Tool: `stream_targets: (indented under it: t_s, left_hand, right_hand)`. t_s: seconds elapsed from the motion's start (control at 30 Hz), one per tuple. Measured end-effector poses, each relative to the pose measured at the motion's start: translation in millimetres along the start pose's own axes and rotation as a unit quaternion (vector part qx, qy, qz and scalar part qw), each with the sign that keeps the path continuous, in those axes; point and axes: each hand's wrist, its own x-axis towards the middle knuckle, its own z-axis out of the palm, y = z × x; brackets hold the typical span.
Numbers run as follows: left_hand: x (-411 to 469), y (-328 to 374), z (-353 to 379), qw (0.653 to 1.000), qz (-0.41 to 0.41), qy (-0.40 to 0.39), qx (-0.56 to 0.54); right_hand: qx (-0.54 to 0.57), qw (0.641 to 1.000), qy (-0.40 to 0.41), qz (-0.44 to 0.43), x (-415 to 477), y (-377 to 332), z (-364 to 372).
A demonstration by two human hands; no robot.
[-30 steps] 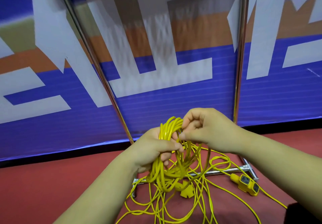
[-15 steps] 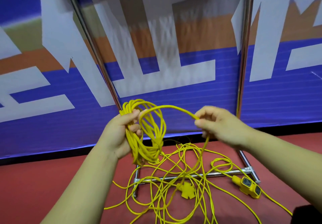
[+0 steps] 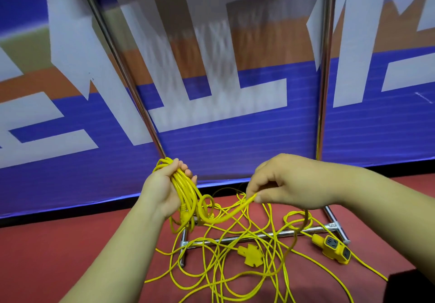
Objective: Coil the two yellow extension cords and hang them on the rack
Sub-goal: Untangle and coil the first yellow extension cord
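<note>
So the left hand (image 3: 162,189) has its grip wrapped round the coiled cord bundle (image 3: 186,192), just in front of the rack (image 3: 326,67)'s left post. The right hand (image 3: 289,182) grip pinches a loose strand (image 3: 235,210) coming off it. The rest tangles over the rack's base bar on the red floor (image 3: 70,243), socket block (image 3: 335,251) by its right foot.

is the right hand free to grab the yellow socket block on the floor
Probably not yet: the right hand pinches a cord strand; the socket block lies uncovered on the floor below.
</note>
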Motion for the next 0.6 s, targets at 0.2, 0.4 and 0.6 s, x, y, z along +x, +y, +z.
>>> stream_targets:
  t_s: [0.2, 0.4, 0.6]
  left_hand:
    - [4, 8, 1, 0.988, 0.019, 0.036, -0.15]
    - [11, 2, 4, 0.978, 0.028, 0.095, -0.184]
    - [5, -20, 16, 0.999, -0.021, 0.004, -0.029]
  right_hand:
    - [-0.14, 0.983, 0.026, 0.114, -9, 18, -16]
    - [-0.064, 0.995, -0.034, 0.066, -5, 10, 1]
    - [0.112, 0.983, 0.139, 0.04, -5, 6, -13]
